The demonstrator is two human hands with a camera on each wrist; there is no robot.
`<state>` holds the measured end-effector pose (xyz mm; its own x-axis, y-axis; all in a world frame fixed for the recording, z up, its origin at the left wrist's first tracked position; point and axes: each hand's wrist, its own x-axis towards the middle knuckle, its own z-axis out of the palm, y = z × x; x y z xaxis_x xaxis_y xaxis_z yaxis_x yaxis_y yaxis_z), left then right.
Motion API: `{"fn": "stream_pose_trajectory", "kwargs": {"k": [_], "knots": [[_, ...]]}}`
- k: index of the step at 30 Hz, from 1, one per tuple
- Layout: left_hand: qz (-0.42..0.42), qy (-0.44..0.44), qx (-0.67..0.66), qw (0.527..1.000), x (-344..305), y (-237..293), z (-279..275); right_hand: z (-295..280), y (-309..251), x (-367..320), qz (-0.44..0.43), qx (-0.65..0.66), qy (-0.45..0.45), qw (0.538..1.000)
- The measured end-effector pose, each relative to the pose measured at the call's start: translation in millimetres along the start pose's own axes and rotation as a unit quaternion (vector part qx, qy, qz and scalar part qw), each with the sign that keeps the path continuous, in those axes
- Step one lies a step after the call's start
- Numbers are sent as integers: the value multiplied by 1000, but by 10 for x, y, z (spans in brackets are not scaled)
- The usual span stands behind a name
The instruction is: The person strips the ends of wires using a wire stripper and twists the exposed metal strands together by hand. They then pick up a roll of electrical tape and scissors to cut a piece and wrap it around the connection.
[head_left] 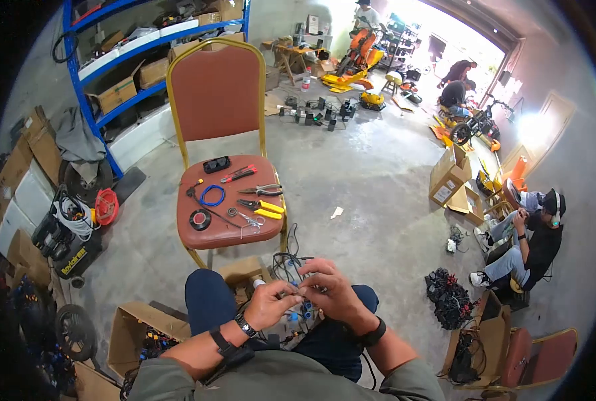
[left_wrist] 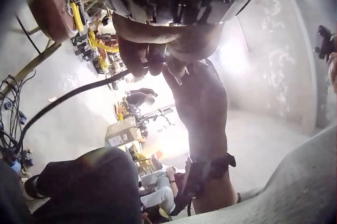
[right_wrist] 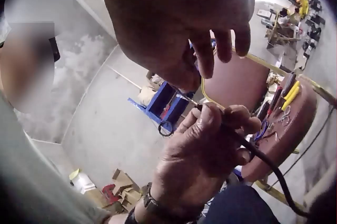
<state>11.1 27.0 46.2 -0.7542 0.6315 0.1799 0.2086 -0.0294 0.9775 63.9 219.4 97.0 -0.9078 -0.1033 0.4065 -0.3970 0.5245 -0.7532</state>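
My left hand point(head_left: 269, 305) grips a black cable point(right_wrist: 263, 158) near its end, thumb and fingers curled round it. Thin wire ends point(right_wrist: 185, 97) stick out of the cable, and my right hand point(head_left: 338, 294) pinches them between thumb and forefinger. Its other fingers hang loose in the right wrist view. From the hands the cable curves down to a tangle of cables with blue connectors point(left_wrist: 22, 116). Ahead stands a chair point(head_left: 217, 93); on its seat lie pliers point(head_left: 266, 190), a yellow-handled tool point(head_left: 263, 208), a blue wire coil point(head_left: 202, 196), a black roll point(head_left: 200, 219) and small scissors point(head_left: 251, 220).
An open cardboard box point(head_left: 127, 334) stands by my left knee, near a loose wheel point(head_left: 76, 332). To the right a person point(head_left: 545, 234) sits beside a black cable heap point(head_left: 448, 297). Blue shelving point(head_left: 90, 100) rises behind the chair. Several black devices point(head_left: 318, 112) stand on the floor.
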Motion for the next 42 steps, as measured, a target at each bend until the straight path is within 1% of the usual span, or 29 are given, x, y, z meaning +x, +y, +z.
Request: {"fn": "stream_pose_trajectory", "kwargs": {"k": [1,4,5,6,8,10,13,14,16,19,22,23,26,27,30,31,34,37,42], "knots": [[-14,-10,-6,1000,-3,31,-3,-34,-5,10,12,30,-19,999],[-17,-54,26,998,-36,-41,-7,-69,195,-12,67,123,-84,987],[-10,-92,37,995,-35,-26,-30,-110,184,3,125,164,-111,972],[29,-116,48,992,-19,-28,-49,-148,196,25,158,189,-143,959],[103,-164,63,979,9,-77,-56,-208,230,69,147,261,-202,932],[144,-167,83,972,18,-32,-16,-262,238,105,144,271,-252,918],[120,-225,102,962,37,-17,-58,-292,243,156,130,229,-284,922],[123,-201,105,966,38,-62,-14,-319,177,190,91,156,-276,944],[89,-172,121,974,37,-52,3,-329,25,204,47,26,-237,970],[55,-140,125,981,21,-105,47,-253,-29,152,-14,-36,-169,985],[37,-87,88,992,22,-126,114,-200,-57,137,-86,-106,-130,982],[-30,-69,78,994,16,-113,128,-197,-67,128,-75,-106,-123,984],[-43,-39,98,994,49,-102,89,-187,-76,92,-42,-97,-103,989],[-31,-10,82,996,51,-125,100,-184,-61,91,-32,-86,-97,991],[-59,-11,54,997,57,-96,69,-184,-22,97,-12,-80,-79,994],[-87,-15,-18,996,46,-97,83,-189,-9,106,-7,-84,-73,994],[-45,-44,41,997,61,-75,33,-198,40,144,-8,-67,-68,995],[59,-33,66,996,56,-153,37,-218,76,175,-3,-53,-81,995],[75,-53,101,991,62,-215,49,-218,69,224,-23,-72,-108,991]]}}
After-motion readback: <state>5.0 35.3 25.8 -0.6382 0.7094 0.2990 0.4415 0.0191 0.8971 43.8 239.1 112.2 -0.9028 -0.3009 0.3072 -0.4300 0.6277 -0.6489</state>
